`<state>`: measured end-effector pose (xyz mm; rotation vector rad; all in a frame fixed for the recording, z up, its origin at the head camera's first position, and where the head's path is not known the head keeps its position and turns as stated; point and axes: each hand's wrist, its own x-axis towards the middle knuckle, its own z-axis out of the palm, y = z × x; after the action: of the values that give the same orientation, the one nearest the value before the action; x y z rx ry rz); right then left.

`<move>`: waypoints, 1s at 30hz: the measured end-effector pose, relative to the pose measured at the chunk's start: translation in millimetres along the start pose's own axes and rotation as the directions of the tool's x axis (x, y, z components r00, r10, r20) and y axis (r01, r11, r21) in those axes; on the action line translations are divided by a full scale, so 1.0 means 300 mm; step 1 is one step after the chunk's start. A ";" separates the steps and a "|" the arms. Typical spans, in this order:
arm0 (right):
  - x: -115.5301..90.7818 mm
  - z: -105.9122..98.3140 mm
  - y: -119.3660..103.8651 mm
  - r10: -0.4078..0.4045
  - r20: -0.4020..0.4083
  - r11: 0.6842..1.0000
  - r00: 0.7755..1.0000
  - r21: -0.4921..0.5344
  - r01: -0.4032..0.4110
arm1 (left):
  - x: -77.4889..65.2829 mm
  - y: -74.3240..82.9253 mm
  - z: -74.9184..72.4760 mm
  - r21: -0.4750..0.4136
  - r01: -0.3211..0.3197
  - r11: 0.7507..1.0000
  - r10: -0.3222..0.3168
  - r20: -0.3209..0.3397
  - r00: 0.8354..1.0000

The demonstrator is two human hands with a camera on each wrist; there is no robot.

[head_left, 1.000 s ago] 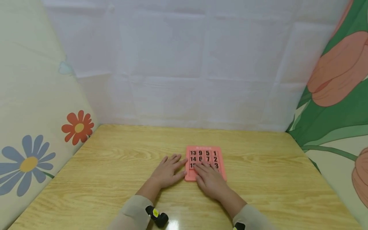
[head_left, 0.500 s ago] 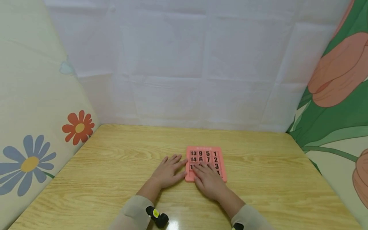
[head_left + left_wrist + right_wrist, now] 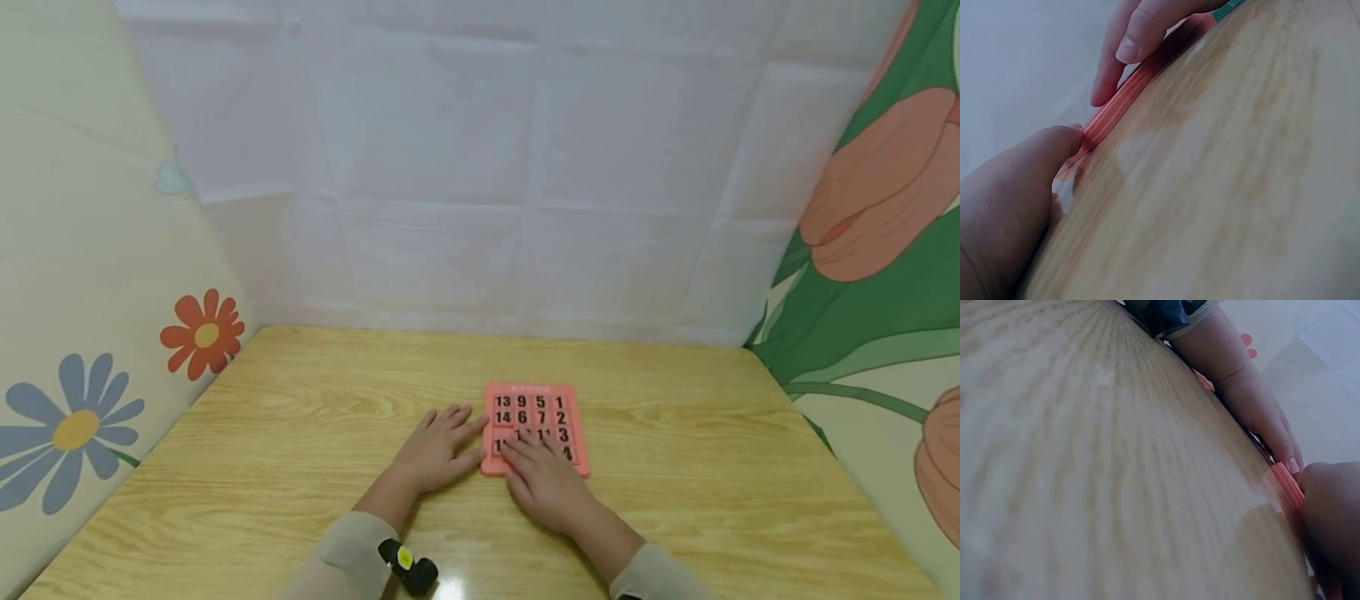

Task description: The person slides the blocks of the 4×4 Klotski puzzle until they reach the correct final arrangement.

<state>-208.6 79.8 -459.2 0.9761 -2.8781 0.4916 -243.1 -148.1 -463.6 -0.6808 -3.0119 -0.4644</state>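
A pink sliding number puzzle (image 3: pixel 551 408) lies flat on the wooden table, its tiles printed with black numbers. My left hand (image 3: pixel 435 450) rests on the table at the puzzle's left side, fingers spread. In the left wrist view, that hand's thumb (image 3: pixel 1063 144) touches the pink side edge (image 3: pixel 1125 100). My right hand (image 3: pixel 551 487) lies over the lower part of the puzzle, fingertips on the tiles and covering some of them. Tile 15 (image 3: pixel 498 446) shows in the bottom left corner, partly under a finger, with a bare slot (image 3: pixel 501 432) above it.
The wooden table (image 3: pixel 337 375) stretches out on all sides of the puzzle. A white cloth (image 3: pixel 450 167) hangs behind it, with flower-printed panels at left and right. A black wrist camera (image 3: pixel 410 568) sits on the left sleeve.
Under my right fingers, tile 15 has slid down from the third row to the bottom row, so the bare slot now lies above it. My left hand has stayed put.
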 end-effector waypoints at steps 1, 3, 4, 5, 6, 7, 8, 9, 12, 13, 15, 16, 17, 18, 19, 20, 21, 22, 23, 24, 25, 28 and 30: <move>-0.002 0.000 -0.001 0.000 0.001 1.000 1.000 -0.001 0.000 | -0.001 0.000 0.000 -0.001 -0.001 1.000 0.001 -0.001 1.000; -0.005 0.001 -0.002 0.008 0.013 1.000 1.000 0.004 -0.009 | -0.001 0.000 0.000 -0.006 -0.003 1.000 0.003 -0.007 1.000; -0.006 0.002 -0.002 0.013 0.021 1.000 1.000 0.008 -0.013 | -0.002 0.000 0.000 -0.008 -0.006 1.000 0.006 -0.012 1.000; -0.008 0.002 -0.002 0.018 0.031 1.000 0.999 0.013 -0.019 | -0.002 0.000 0.000 -0.005 -0.007 1.000 0.007 -0.012 1.000; -0.010 0.002 -0.002 0.022 0.038 1.000 0.999 0.015 -0.023 | -0.002 0.000 0.001 -0.008 -0.010 1.000 0.010 -0.018 1.000; -0.012 0.003 -0.003 0.025 0.045 0.999 0.999 0.018 -0.026 | -0.002 0.000 0.001 -0.005 -0.010 1.000 0.010 -0.017 1.000; -0.014 0.003 -0.003 0.027 0.050 0.999 0.998 0.021 -0.028 | -0.002 -0.001 0.001 -0.006 -0.012 1.000 0.011 -0.020 1.000; -0.016 0.003 -0.004 0.027 0.050 0.999 0.998 0.022 -0.028 | -0.001 -0.001 0.001 -0.002 -0.009 1.000 0.009 -0.018 1.000; -0.022 0.003 -0.006 0.022 0.043 1.000 0.999 0.020 -0.023 | -0.001 0.000 0.001 -0.008 -0.008 1.000 0.007 -0.017 1.000; -0.024 0.003 -0.007 0.021 0.040 1.000 0.999 0.020 -0.022 | -0.001 -0.001 0.001 -0.009 -0.005 1.000 0.005 -0.014 1.000; -0.028 0.003 -0.010 0.022 0.037 1.000 0.999 0.019 -0.022 | 0.000 -0.001 0.002 -0.013 -0.002 1.000 0.001 -0.011 1.000; -0.029 0.004 -0.011 0.020 0.035 1.000 0.999 0.017 -0.021 | 0.000 -0.001 0.002 -0.016 -0.002 1.000 0.002 -0.011 1.000; -0.031 0.004 -0.012 0.018 0.035 1.000 0.999 0.016 -0.019 | 0.000 0.000 0.002 -0.018 -0.002 1.000 0.002 -0.010 1.000; -0.032 0.005 -0.013 0.017 0.035 1.000 0.999 0.014 -0.017 | -0.001 0.000 0.002 -0.018 -0.001 1.000 0.001 -0.010 1.000; -0.033 0.006 -0.013 0.015 0.035 1.000 0.999 0.011 -0.016 | -0.001 0.000 0.002 -0.018 0.000 1.000 0.000 -0.009 1.000; -0.033 0.008 -0.013 0.013 0.036 1.000 0.999 0.009 -0.014 | -0.001 0.001 0.001 -0.018 0.001 1.000 -0.001 -0.009 1.000; -0.034 0.009 -0.012 0.010 0.036 1.000 0.999 0.006 -0.011 | 0.000 0.002 0.001 -0.018 0.001 1.000 -0.001 -0.009 1.000; -0.034 0.010 -0.012 0.008 0.035 1.000 0.999 0.002 -0.008 | -0.001 0.002 0.001 -0.019 0.001 1.000 -0.001 -0.010 1.000; -0.034 0.010 -0.011 0.007 0.036 1.000 0.999 -0.001 -0.007 | 0.000 0.003 0.000 -0.019 0.002 1.000 -0.002 -0.009 1.000; -0.035 0.011 -0.011 0.006 0.035 1.000 0.999 -0.003 -0.005 | 0.000 0.003 0.000 -0.019 0.002 1.000 -0.002 -0.009 1.000; -0.035 0.011 -0.010 0.005 0.034 1.000 0.999 -0.004 -0.005 | 0.000 0.003 0.000 -0.019 0.001 1.000 -0.002 -0.009 1.000; -0.035 0.011 -0.010 0.004 0.031 1.000 0.999 -0.007 -0.004 | 0.000 0.003 0.000 -0.025 -0.001 1.000 0.000 -0.010 1.000; -0.036 0.009 -0.010 0.003 0.030 1.000 1.000 -0.007 -0.002 | 0.000 0.002 0.000 -0.022 -0.002 1.000 0.002 -0.011 1.000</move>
<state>-198.1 82.8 -462.7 0.9876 -2.9059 0.4710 -242.8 -147.6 -463.4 -0.6797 -3.0002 -0.5001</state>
